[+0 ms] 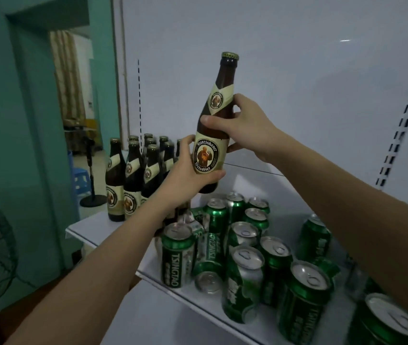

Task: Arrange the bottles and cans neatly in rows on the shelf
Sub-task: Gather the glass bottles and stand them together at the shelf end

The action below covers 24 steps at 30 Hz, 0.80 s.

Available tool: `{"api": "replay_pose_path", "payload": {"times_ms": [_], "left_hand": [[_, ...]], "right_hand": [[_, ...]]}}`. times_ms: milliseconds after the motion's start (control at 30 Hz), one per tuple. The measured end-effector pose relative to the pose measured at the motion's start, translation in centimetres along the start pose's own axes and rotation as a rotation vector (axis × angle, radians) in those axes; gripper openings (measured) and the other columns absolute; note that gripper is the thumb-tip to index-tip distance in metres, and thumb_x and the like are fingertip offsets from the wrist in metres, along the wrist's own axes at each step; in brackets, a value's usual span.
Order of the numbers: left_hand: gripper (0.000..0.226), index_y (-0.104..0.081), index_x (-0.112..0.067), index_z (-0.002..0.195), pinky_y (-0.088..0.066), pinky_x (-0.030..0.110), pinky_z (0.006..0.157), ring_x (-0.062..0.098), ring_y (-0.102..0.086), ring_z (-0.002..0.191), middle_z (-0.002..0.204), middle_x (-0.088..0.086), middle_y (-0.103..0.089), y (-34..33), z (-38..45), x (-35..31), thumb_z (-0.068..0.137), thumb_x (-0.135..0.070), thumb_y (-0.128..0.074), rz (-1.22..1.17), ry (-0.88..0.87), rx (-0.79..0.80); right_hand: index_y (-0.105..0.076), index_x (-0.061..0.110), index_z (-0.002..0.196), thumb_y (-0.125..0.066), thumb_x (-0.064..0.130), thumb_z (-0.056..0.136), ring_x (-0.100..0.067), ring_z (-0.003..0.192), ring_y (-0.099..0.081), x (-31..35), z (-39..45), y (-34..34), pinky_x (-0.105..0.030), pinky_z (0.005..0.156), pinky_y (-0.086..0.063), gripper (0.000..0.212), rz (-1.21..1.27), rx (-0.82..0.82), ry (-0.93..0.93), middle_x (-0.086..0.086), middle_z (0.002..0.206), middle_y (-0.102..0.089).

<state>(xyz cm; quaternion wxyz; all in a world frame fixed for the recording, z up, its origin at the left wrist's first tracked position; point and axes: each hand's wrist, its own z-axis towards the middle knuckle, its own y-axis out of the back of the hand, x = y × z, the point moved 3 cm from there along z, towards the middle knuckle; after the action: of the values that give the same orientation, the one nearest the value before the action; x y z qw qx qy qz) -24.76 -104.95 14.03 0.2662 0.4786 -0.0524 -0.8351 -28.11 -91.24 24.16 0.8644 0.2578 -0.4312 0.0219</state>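
Brown glass catches the eye at the frame's centre: a Franziskaner Weissbier bottle (212, 125) held in the air above the white shelf (113, 235), cap up, its long axis nearly vertical with a slight lean to the right. The left hand (188, 173) wraps the lower body around the label, while the right hand (245, 125) grasps the shoulder. The standing bottles (133, 178) form rows at left centre, down and left of the held one, nearer the left hand. Green Tsingtao cans (245, 250) crowd the lower right, some upright, some lying over.
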Motion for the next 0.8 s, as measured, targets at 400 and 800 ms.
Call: {"api": "replay_pose_path", "payload": {"times_ms": [400, 800], "left_hand": [[0.031, -0.053, -0.036, 0.113, -0.046, 0.008, 0.078, -0.014, -0.059, 0.093, 0.109, -0.023, -0.059, -2.0, 1.5, 12.2, 0.099, -0.008, -0.053, -0.186, 0.3, 0.454], [0.013, -0.052, 0.007, 0.087, -0.035, 0.033, 0.059, 0.044, -0.055, 0.08, 0.078, 0.028, -0.055, -2.3, 1.9, 16.3, 0.088, -0.005, -0.057, 0.001, 0.393, 0.269]], "right_hand": [[-0.054, 0.018, 0.124, -0.083, 0.029, 0.079, -0.016, 0.098, -0.066, -8.2, 6.6, -7.0, -0.035, 0.077, -0.059, 0.055, -0.122, -0.191, -0.183, 0.005, 0.106, -0.064], [-0.056, 0.016, 0.122, -0.085, 0.024, 0.078, -0.019, 0.1, -0.067, -13.4, 7.5, -8.2, -0.042, 0.084, -0.06, 0.053, -0.036, -0.223, -0.28, 0.003, 0.106, -0.066]]}}
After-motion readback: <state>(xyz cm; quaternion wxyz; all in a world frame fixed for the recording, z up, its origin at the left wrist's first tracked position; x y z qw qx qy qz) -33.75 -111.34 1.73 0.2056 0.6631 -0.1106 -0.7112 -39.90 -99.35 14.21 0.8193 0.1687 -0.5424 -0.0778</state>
